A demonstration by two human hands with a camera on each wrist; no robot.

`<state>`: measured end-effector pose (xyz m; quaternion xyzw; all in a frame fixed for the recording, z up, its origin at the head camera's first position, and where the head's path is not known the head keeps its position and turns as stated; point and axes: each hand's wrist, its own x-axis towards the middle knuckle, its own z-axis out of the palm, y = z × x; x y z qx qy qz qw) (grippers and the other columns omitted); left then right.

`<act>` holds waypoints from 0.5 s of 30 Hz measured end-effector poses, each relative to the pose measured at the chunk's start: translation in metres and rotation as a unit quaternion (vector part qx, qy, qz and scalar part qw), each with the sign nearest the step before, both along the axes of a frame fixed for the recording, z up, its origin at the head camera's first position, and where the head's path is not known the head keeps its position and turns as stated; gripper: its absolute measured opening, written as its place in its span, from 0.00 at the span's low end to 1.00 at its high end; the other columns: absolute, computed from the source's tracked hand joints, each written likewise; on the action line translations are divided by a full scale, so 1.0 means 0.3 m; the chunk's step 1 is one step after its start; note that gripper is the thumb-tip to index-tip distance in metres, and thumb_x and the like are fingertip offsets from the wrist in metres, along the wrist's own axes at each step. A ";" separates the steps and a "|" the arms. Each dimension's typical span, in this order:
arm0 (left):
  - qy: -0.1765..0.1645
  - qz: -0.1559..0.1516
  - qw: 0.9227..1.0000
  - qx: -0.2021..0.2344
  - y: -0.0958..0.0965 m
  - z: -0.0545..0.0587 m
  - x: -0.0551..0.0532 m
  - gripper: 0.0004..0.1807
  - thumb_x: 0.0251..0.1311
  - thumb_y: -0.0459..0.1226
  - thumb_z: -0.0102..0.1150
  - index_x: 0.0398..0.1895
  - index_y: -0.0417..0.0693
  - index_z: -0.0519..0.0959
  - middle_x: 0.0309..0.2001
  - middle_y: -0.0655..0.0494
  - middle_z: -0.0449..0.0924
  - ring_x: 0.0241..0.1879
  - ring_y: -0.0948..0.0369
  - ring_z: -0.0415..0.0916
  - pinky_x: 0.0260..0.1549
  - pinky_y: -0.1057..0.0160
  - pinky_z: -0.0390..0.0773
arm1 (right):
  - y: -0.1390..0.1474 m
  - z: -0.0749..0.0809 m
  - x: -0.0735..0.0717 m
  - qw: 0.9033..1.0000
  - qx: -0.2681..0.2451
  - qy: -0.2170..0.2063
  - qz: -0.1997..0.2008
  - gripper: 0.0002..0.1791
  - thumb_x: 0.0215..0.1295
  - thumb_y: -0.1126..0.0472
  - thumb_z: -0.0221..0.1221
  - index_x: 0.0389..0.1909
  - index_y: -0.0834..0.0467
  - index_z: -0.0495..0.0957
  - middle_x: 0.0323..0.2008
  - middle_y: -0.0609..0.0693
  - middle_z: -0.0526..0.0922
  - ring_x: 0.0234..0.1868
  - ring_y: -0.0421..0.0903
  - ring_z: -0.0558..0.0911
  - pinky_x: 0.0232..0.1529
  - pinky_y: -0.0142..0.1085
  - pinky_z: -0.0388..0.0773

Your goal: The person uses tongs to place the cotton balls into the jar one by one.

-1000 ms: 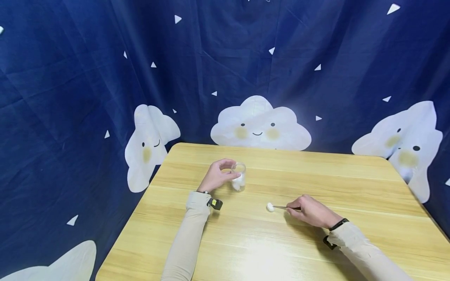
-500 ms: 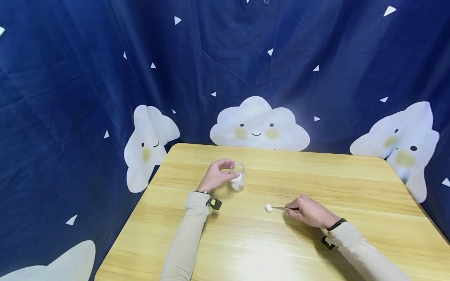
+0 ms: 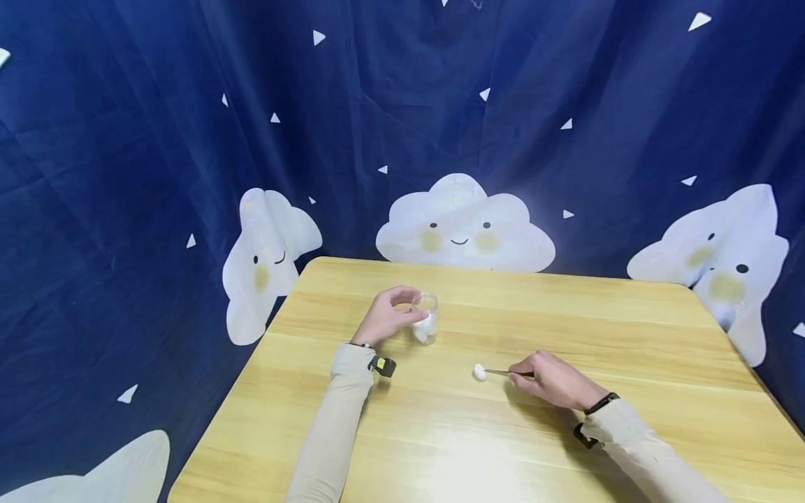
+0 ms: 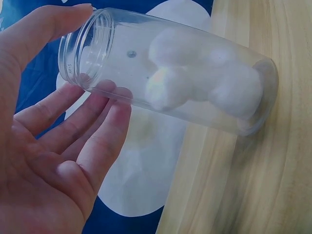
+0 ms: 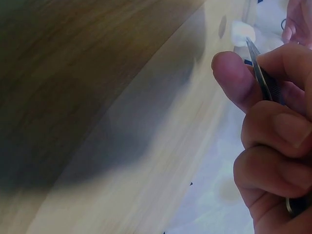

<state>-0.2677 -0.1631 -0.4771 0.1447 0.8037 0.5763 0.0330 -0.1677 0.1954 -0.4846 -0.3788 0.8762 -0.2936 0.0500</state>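
My left hand [image 3: 385,318] holds a clear jar [image 3: 425,318] near its uncapped, threaded mouth, thumb on one side and fingertips on the other. Several white cotton balls [image 4: 234,90] lie toward the jar's bottom end. To the right and nearer me, my right hand [image 3: 553,381] grips a pair of metal tweezers [image 5: 265,80] with curled fingers. At the tweezers' tips is a single cotton ball [image 3: 480,372], apart from the jar. Whether that ball touches the wood beneath cannot be told. The rear part of the tweezers is mostly hidden by the right hand.
A light wooden table [image 3: 566,307] spreads under both hands. Behind and to the left hangs a dark blue curtain [image 3: 352,84] printed with white clouds and small triangles. A black wrist device [image 3: 385,365] sits on the left wrist.
Both hands keep their grips and stay almost in place. The cotton ball and tweezers sit very slightly further left in the head view.
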 end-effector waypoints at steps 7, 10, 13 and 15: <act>0.001 0.002 1.000 -0.001 0.000 0.008 0.006 0.29 0.52 0.48 0.80 0.58 0.55 0.83 0.57 0.57 0.85 0.61 0.55 0.82 0.63 0.53 0.83 | -0.013 0.009 -0.008 1.000 0.006 0.005 -0.003 0.15 0.76 0.63 0.58 0.25 0.52 0.79 0.19 0.32 0.59 0.19 0.24 0.57 0.18 0.19 0.54; 0.001 0.001 1.000 -0.001 0.001 0.009 0.007 0.29 0.53 0.48 0.80 0.58 0.54 0.82 0.57 0.57 0.85 0.61 0.55 0.82 0.62 0.54 0.83 | -0.018 0.013 -0.012 1.000 0.005 0.009 -0.003 0.15 0.76 0.63 0.58 0.24 0.53 0.78 0.19 0.32 0.58 0.19 0.24 0.56 0.18 0.19 0.53; 0.000 0.000 1.000 0.000 0.003 0.007 0.004 0.29 0.53 0.47 0.80 0.58 0.55 0.82 0.57 0.57 0.85 0.61 0.55 0.82 0.62 0.55 0.84 | -0.023 0.019 -0.015 1.000 0.001 0.011 -0.006 0.15 0.76 0.64 0.58 0.24 0.54 0.79 0.19 0.32 0.57 0.19 0.24 0.54 0.19 0.19 0.52; 0.001 0.001 1.000 -0.001 0.004 0.005 0.001 0.28 0.53 0.47 0.80 0.58 0.55 0.82 0.57 0.57 0.85 0.61 0.56 0.82 0.61 0.56 0.84 | -0.025 0.023 -0.018 1.000 -0.001 0.014 -0.009 0.15 0.76 0.64 0.58 0.25 0.53 0.80 0.19 0.32 0.59 0.18 0.24 0.54 0.19 0.19 0.52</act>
